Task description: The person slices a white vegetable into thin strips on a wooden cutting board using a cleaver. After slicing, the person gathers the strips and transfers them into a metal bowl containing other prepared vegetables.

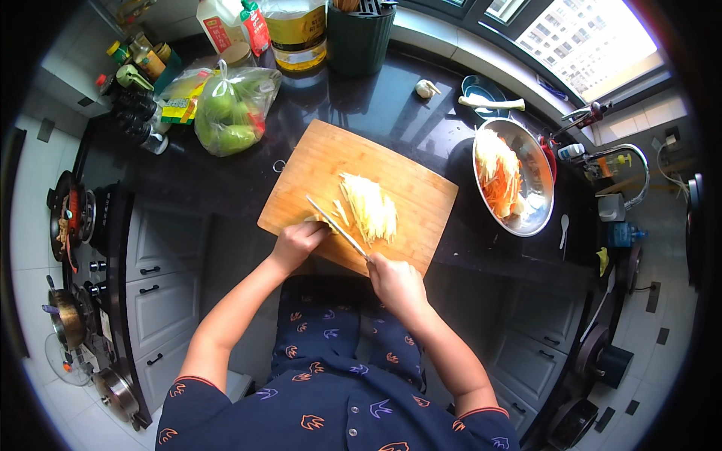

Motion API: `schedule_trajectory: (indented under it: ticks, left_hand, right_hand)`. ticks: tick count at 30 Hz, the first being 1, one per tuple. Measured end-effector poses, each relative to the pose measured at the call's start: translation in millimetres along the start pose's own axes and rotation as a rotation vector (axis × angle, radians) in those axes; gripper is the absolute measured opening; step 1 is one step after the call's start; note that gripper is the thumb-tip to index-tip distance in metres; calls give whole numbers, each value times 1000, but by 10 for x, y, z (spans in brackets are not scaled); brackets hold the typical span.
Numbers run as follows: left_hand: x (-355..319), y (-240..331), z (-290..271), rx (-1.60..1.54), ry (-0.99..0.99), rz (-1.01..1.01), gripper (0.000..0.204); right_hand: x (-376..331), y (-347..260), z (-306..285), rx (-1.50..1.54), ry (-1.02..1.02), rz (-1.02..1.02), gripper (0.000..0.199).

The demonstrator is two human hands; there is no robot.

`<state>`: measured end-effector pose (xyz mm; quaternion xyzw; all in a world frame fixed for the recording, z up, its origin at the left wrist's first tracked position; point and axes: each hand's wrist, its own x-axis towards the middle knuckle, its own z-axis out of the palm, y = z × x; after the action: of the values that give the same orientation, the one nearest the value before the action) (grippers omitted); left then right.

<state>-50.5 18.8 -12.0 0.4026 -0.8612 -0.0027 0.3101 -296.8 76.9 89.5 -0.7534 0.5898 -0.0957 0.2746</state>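
On the wooden cutting board (406, 179) lies a heap of pale yellow-green vegetable strips (370, 212), with a few loose strips just left of it. My right hand (397, 283) is closed around the handle of a kitchen knife (337, 228), at the board's near edge. The blade points away and to the left, its edge down by the board. Close to the blade's left side, my left hand (299, 242) has its fingers curled and pressed on a pale piece of vegetable (316, 219), mostly hidden beneath them.
Right of the board stands a metal bowl (535, 174) with orange and pale shreds. Garlic (426, 89) and a small dish (483, 92) with a pale-handled utensil lie behind. A bag of green vegetables (235, 113) sits back left, near an oil jug (299, 37). A white spoon (564, 231) lies right.
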Motion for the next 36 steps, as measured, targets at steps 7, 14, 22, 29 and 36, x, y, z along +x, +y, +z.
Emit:
schedule_trajectory:
  ticks: [7,14,22,29,36]
  left_hand:
    - [15,21,-28,14,12,2,11]
    - [2,21,-13,14,20,-3,11]
    - [4,23,-13,-9,24,-3,9]
    - [-8,14,-23,-5,11,5,13]
    - [-54,-17,-3,-16,-12,38,13]
  right_hand:
    - [1,25,157,-62,-32,47,16]
    - [31,44,86,-18,-6,3,17]
    - [-78,-40,-94,-57,-66,31,18]
    - [71,35,252,-25,1,34,18]
    - [25,-8,20,33,-34,55,19]
